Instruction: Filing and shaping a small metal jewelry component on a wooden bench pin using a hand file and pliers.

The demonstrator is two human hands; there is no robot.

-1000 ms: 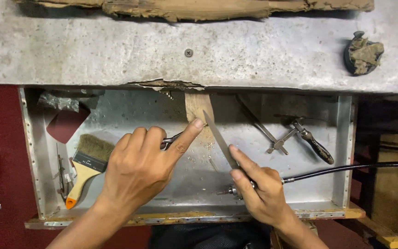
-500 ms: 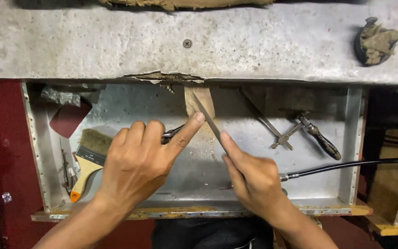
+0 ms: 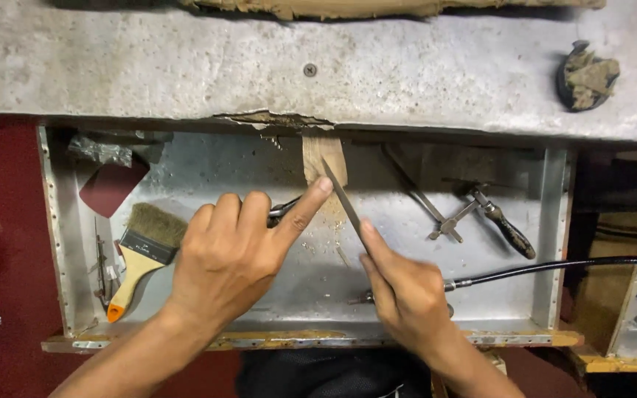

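My right hand [image 3: 405, 291] grips a slim metal file [image 3: 344, 203] whose blade slants up-left to a small wooden peg [image 3: 324, 161] that juts from the bench edge. My left hand [image 3: 234, 254] is closed around a small metal tool [image 3: 283, 210], mostly hidden by the fingers. Its index finger stretches out and its tip rests near the file's upper end at the peg. Both hands hover over an open metal drawer [image 3: 60, 243].
The drawer holds a paintbrush [image 3: 141, 254], red sandpaper [image 3: 108, 184], a dark-handled tool [image 3: 503, 225], crossed metal rods [image 3: 425, 203] and a black flexible cable [image 3: 554, 267] coming in from the right. On the grey benchtop [image 3: 186, 66] sits a dark lump [image 3: 587, 74].
The file has slid up along the peg and my right hand has followed it forward. My left hand has kept its place. The view has shifted slightly.
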